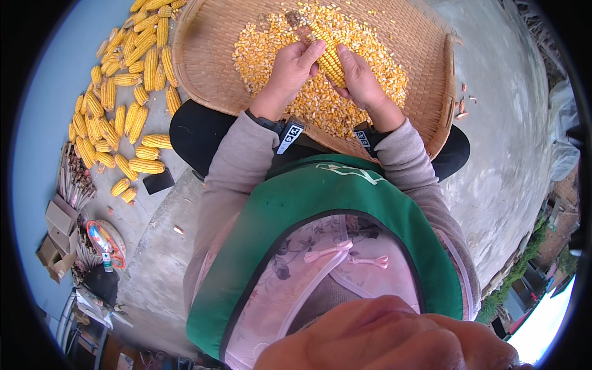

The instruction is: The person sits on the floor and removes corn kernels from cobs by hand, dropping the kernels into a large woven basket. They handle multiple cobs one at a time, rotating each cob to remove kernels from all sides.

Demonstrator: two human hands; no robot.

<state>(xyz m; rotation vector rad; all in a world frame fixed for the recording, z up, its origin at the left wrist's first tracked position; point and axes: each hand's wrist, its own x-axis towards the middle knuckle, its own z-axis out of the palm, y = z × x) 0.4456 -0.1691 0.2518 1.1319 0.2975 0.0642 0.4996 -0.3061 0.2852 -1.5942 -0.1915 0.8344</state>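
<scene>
Between both my hands is a corn cob [330,56], tilted with its upper end away from me. Yellow kernels cover most of it, while its far end shows bare, reddish-brown core. My left hand [296,64] grips it from the left, thumb pressed along the rows. My right hand [360,76] holds the lower end, its thumb on the kernels. Beneath them, loose corn kernels [319,108] lie heaped in a woven bamboo winnowing basket [208,55], which rests across my lap.
Many whole corn cobs [148,64] are piled on the concrete floor [499,92] at the left, along a blue wall [41,120]. A dark flat object [158,181] lies near them. Cardboard boxes [60,226] and an orange-rimmed basin [115,240] stand lower left. Cob scraps [461,111] lie right of the basket.
</scene>
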